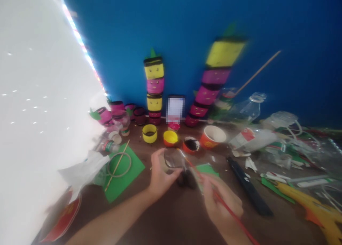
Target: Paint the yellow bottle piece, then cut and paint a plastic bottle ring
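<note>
A clear plastic cup-like piece (173, 159) is held in my left hand (162, 175), fingers wrapped round its side. My right hand (220, 197) grips a thin red brush (227, 206), whose tip end points toward the clear piece; motion blur hides whether they touch. Just beyond the hands stand a cup of yellow paint (170, 138), a cup of dark paint (191, 144) and a larger red and white paper cup (213, 136). A yellow ring-like container (149, 133) with a black rim is to their left. Small dark shapes below the clear piece are blurred.
Green paper (124, 173) with a stick and ring lies left. Stacked yellow and pink decorated containers (155, 84) stand against the blue wall. Plastic bottles (251, 140), a black bar-shaped object (249, 188) and a yellow glue gun (310, 200) are on the right.
</note>
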A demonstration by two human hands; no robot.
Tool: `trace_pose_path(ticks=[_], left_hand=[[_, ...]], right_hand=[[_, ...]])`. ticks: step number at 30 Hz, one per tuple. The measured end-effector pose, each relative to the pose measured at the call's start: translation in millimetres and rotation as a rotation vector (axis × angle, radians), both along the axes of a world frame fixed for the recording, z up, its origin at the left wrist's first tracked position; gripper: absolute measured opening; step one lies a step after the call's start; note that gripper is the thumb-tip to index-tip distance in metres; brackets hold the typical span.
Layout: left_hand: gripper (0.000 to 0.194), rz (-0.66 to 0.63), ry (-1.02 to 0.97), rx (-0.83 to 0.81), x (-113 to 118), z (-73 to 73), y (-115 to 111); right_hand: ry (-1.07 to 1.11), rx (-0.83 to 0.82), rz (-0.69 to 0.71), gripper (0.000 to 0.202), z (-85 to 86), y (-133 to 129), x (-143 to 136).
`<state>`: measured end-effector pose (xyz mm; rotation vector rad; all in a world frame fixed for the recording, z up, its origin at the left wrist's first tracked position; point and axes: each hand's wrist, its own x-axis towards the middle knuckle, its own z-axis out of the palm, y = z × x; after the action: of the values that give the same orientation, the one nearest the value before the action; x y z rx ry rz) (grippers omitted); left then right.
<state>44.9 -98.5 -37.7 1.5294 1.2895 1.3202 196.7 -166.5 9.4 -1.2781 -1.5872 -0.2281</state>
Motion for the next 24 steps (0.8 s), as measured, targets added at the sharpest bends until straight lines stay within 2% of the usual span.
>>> trace_pose_path(ticks=[6, 11, 14, 17, 21, 24], left_hand=[[0.071, 0.034, 0.034, 0.05, 0.6, -4.2, -1.1], [0.068, 0.025, 0.059, 0.109, 0.7, 0.5, -0.9], [0.071, 0.016, 0.082, 0.147, 0.1, 3.8, 0.9], [0.076, 0.008, 0.087, 0.105, 0.3, 3.3, 2.7], [0.077, -0.002, -0.027, 0.03, 1.2, -2.1, 4.2], [0.077, -0.027, -0.129, 0.021, 0.1, -5.3, 6.4]], right_hand=[[-0.008, 0.038, 0.004, 0.018, -0.9, -0.3, -1.0], [0.005, 0.03, 0.07, 0.021, -0.7, -8.7, 1.3], [-0.006, 0.054, 0.109, 0.024, 0.3, -12.3, 5.5], [-0.003, 0.057, 0.077, 0.02, 2.9, -10.3, 8.5], [0.019, 0.099, -0.028, 0.017, 3.8, -2.5, 11.0], [0.098, 0.083, -0.01, 0.012, 0.5, 1.6, 13.8]])
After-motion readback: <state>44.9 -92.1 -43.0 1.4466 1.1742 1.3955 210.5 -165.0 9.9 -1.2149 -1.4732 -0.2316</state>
